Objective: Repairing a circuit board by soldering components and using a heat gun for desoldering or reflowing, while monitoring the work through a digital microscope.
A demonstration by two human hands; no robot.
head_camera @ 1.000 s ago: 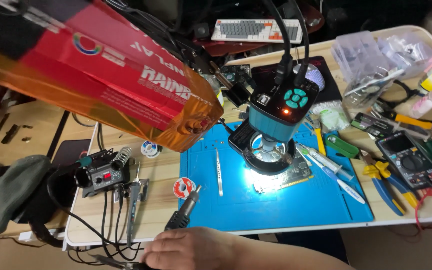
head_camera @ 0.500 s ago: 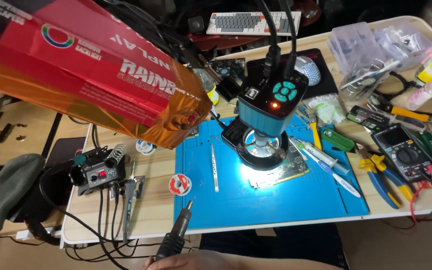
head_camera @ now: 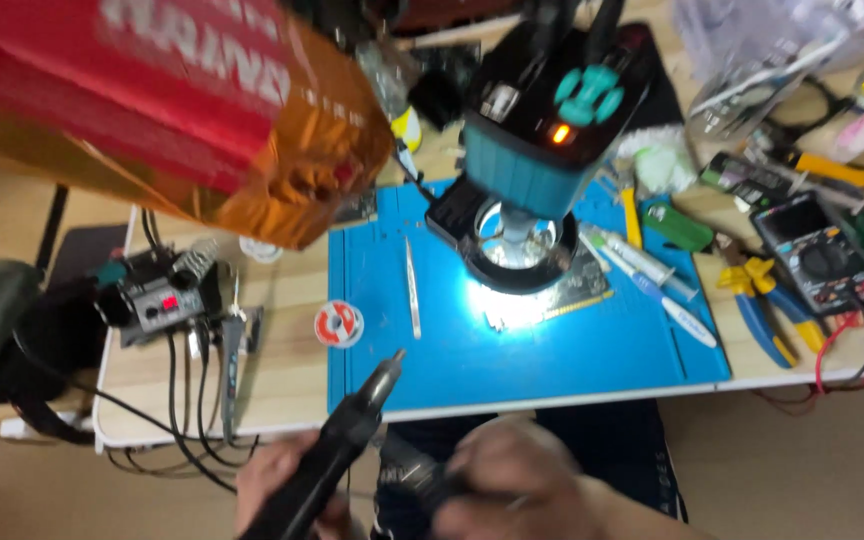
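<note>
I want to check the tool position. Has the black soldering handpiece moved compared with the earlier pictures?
Yes. The black soldering handpiece has risen: its tip now overlaps the near edge of the blue mat, where before it lay below the table edge.
</note>
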